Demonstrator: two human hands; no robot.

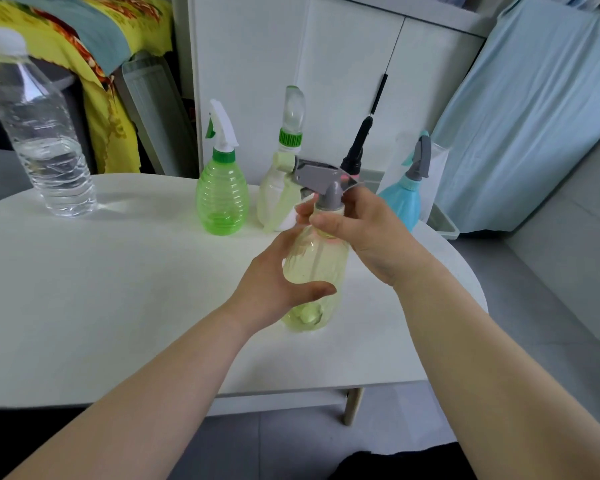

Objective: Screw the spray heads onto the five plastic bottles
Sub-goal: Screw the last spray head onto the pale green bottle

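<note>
A pale yellow bottle (317,268) stands on the white table (118,289) in the middle of the view. My left hand (274,289) grips its body from the left. A grey spray head (326,180) sits on its neck, and my right hand (364,230) pinches the collar under that head. Behind stand a green bottle (222,199) with a white and green spray head, a cream bottle (276,195) with a clear-capped green-collared head, and a light blue bottle (400,202) with a grey head. A black spray head (357,147) pokes up behind my right hand; its bottle is hidden.
A clear water bottle (42,133) with a white cap stands at the table's far left. White cabinet doors (326,81) rise behind the table, a light blue curtain (534,116) hangs at the right, and a yellow patterned cloth (84,64) drapes at the back left.
</note>
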